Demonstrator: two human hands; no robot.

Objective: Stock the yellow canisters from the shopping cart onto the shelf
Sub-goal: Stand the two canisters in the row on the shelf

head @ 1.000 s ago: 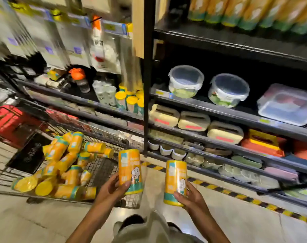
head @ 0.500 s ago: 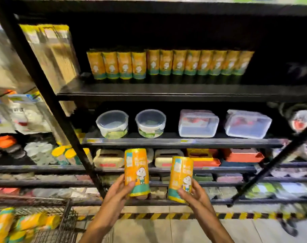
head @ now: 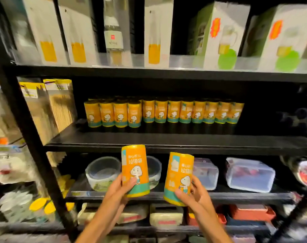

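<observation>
A black metal shelving unit (head: 166,74) fills the view in a dim shop aisle, its slanted upright (head: 26,130) crossing the left side. Left of that upright the goods are blurred; pale packets and some yellow lids (head: 42,206) show low down.

On the top board stand tall white boxes (head: 44,30) printed with an orange drink, a clear bottle (head: 113,32) between them, and further right two green and white boxes (head: 222,35). The next board, the middle shelf (head: 166,139), carries flat packets (head: 59,102) leaning at its left end, then a long row of yellow canisters (head: 163,112) set well back, with bare black board in front of them. Below it sit a round clear container (head: 102,171), a second one partly hidden behind a held canister, and two rectangular clear tubs (head: 249,174) to the right. The lowest boards hold cream and red lidded boxes (head: 166,216).

In front of the shelves, just below the edge of the middle shelf, the left hand (head: 122,188) grips the left canister (head: 134,171) round its lower part, thumb across the teal band, the canister nearly upright. Just beside it, not touching, the right hand (head: 191,195) curls round the base and side of the right canister (head: 178,178), which tilts slightly. Both forearms rise from the bottom edge.
</observation>
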